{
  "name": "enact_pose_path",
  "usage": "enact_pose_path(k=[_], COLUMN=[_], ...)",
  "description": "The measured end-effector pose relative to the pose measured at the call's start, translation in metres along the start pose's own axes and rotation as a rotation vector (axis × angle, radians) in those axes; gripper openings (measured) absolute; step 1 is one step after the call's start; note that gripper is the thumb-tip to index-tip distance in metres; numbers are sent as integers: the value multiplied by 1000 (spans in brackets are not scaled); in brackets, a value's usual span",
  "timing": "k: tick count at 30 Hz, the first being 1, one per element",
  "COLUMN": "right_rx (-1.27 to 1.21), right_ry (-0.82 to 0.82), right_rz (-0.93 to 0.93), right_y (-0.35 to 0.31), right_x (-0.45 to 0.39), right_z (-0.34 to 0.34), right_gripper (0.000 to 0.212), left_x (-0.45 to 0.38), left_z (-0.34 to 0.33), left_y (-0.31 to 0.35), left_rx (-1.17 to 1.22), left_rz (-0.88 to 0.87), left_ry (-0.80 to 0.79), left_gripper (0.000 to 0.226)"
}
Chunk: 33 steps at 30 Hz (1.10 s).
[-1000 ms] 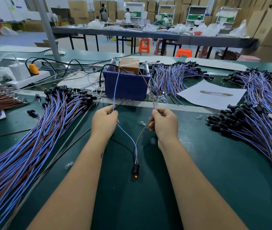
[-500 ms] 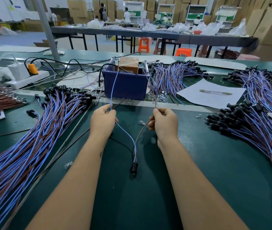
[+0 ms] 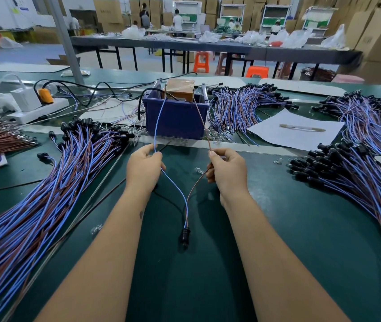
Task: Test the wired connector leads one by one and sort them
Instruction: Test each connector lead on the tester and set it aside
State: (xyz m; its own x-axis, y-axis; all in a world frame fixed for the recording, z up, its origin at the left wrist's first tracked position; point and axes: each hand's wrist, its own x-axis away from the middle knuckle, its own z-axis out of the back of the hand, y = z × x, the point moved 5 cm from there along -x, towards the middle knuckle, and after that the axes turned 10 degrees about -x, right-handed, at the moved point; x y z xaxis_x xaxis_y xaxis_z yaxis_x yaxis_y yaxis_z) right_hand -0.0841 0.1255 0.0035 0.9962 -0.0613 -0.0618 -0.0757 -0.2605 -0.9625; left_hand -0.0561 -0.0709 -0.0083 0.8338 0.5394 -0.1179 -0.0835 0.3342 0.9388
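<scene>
Connector [image 3: 184,237] light gone out | left hand [image 3: 143,168] pinches blue wire [image 3: 159,122] | right hand [image 3: 227,169] pinches brown wire [image 3: 200,117]

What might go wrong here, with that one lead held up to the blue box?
1. The left hand pinches the blue wire and the right hand the brown wire; the thin ends reach up to the box, and a small slip might break contact and give a false result.
2. The connector dangles low over the table between large piles; the tested lead may end up in the wrong one.
</scene>
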Motion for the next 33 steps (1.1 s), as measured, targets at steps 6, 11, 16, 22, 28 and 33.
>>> enact_pose_path(k=[6, 11, 16, 22, 28, 33], right_rx=[36, 47, 56, 64, 57, 60], right_ry=[-39, -55, -64, -74, -72, -73], right_rz=[4, -1, 1, 3, 5, 5], right_y=[-1, -2, -3, -3, -2, -2], right_x=[2, 3, 4, 4, 4, 4], right_z=[-3, -4, -4, -4, -5, -5], right_gripper=[15, 18, 17, 17, 19, 18], left_x=[-1, 1, 1, 2, 0, 0], left_z=[2, 3, 4, 3, 1, 0], left_y=[0, 1, 3, 3, 3, 3], left_rx=[22, 43, 45, 24, 22, 20], left_rz=[42, 54, 62, 45, 36, 30], left_ry=[29, 49, 58, 29, 9, -3], left_gripper=[28, 23, 26, 33, 38, 38])
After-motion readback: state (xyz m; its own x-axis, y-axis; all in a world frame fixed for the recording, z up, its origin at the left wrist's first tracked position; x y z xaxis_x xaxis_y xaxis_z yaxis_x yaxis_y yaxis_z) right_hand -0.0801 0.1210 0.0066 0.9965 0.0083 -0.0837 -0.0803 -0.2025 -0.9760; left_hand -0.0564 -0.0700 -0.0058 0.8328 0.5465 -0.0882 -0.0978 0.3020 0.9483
